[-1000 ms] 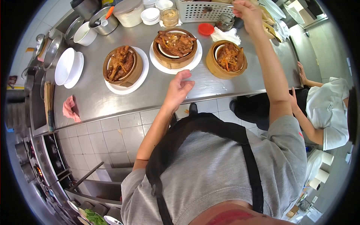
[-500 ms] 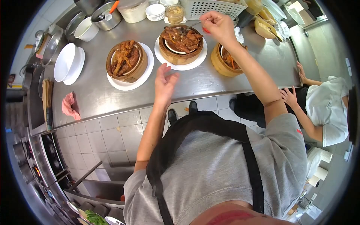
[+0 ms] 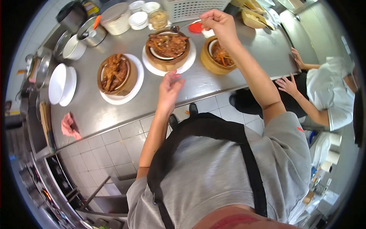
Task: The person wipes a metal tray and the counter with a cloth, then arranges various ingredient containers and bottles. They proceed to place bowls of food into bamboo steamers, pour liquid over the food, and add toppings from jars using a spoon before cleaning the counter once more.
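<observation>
My right hand (image 3: 220, 26) pinches the thin metal handle of a spoon (image 3: 188, 24). The spoon's dark, loaded end is at the far rim of the middle bamboo steamer (image 3: 167, 64), which holds brown sauced chicken feet (image 3: 170, 44) in a white bowl. Near that steamer's front edge, my left hand (image 3: 169, 93) hovers with fingers loosely bent, thumb apart and nothing in it. White plates lie under the middle steamer and the left steamer (image 3: 127, 83), which also holds chicken feet. Below my right hand stands a third steamer (image 3: 209, 63) with similar food.
Along the back are a glass jar (image 3: 158, 20), small white dishes (image 3: 138, 21), a red lid (image 3: 195, 28), a white perforated basket (image 3: 187, 10) and a steel pot (image 3: 91, 36). A pink cloth (image 3: 69, 126) lies front left. A co-worker's hands (image 3: 288, 84) rest at the counter's right edge.
The view has shifted, so the counter items sit further left. The spoon's end has moved from over the food to the far rim. My left hand stays near the middle steamer.
</observation>
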A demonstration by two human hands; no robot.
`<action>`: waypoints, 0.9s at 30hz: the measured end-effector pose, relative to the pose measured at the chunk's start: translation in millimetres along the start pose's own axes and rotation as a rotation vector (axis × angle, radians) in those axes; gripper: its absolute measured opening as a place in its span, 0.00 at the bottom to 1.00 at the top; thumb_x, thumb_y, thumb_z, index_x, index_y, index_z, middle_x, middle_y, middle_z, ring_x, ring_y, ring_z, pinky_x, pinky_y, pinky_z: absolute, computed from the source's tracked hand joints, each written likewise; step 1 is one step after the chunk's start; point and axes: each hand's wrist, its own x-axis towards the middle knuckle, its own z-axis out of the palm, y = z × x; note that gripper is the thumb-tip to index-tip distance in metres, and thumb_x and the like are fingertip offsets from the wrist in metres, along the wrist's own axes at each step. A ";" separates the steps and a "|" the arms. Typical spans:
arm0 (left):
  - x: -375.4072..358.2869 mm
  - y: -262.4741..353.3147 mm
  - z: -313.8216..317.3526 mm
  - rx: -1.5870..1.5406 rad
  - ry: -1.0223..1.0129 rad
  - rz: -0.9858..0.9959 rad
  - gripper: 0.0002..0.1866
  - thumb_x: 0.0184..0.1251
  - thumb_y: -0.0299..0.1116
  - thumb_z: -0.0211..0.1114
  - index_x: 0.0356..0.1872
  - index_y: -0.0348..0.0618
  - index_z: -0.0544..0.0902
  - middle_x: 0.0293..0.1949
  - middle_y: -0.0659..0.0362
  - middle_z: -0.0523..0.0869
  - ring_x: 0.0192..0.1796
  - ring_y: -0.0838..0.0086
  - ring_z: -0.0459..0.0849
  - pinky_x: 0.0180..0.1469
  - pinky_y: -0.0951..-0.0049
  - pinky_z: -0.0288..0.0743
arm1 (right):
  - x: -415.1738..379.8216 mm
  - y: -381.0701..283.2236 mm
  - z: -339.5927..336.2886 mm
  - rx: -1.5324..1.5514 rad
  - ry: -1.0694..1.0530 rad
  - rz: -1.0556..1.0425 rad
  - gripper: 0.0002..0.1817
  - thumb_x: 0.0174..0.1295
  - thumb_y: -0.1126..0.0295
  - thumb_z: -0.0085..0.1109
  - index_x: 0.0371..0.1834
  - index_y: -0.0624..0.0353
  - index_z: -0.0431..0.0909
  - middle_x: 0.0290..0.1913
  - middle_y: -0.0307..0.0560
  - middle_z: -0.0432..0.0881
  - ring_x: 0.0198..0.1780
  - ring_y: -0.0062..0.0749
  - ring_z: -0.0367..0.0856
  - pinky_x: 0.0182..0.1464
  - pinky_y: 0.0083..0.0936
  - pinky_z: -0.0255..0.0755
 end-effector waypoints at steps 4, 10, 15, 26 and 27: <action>2.4 -2.5 26.9 -0.048 -0.215 -0.077 0.24 0.61 0.26 0.55 0.59 0.34 0.62 0.54 0.52 0.69 0.51 0.67 0.76 0.50 0.72 0.71 | -25.3 -22.1 -57.1 -0.203 0.156 -0.101 0.07 0.53 0.78 0.56 0.35 0.62 0.78 0.26 0.38 0.79 0.28 0.17 0.75 0.31 0.14 0.68; 7.6 1.0 63.5 -0.069 -0.361 -0.063 0.29 0.60 0.26 0.56 0.62 0.33 0.57 0.62 0.51 0.61 0.59 0.65 0.69 0.54 0.69 0.68 | -97.7 -30.6 -96.7 -1.065 0.212 -0.613 0.09 0.46 0.80 0.57 0.33 0.61 0.78 0.25 0.43 0.78 0.27 0.28 0.78 0.31 0.21 0.72; 19.7 -0.9 77.4 -0.126 -0.366 -0.076 0.35 0.57 0.25 0.59 0.64 0.29 0.52 0.61 0.45 0.62 0.63 0.63 0.64 0.59 0.71 0.63 | -106.4 -26.3 -99.8 -1.100 0.049 -0.715 0.11 0.39 0.82 0.57 0.29 0.60 0.77 0.26 0.45 0.78 0.28 0.35 0.77 0.30 0.24 0.72; 24.8 -1.5 80.3 -0.125 -0.325 -0.025 0.31 0.59 0.24 0.56 0.63 0.33 0.56 0.62 0.51 0.62 0.62 0.64 0.66 0.56 0.70 0.64 | -74.6 10.5 -131.4 -0.564 0.212 -0.107 0.05 0.49 0.78 0.55 0.30 0.62 0.77 0.23 0.40 0.79 0.25 0.21 0.76 0.28 0.19 0.70; 25.1 -2.4 79.1 -0.126 -0.315 -0.015 0.31 0.59 0.24 0.56 0.63 0.33 0.56 0.62 0.51 0.62 0.62 0.64 0.66 0.56 0.70 0.64 | -55.8 10.9 -137.3 -0.383 0.255 -0.039 0.05 0.50 0.76 0.55 0.31 0.61 0.77 0.23 0.39 0.79 0.25 0.18 0.75 0.28 0.18 0.70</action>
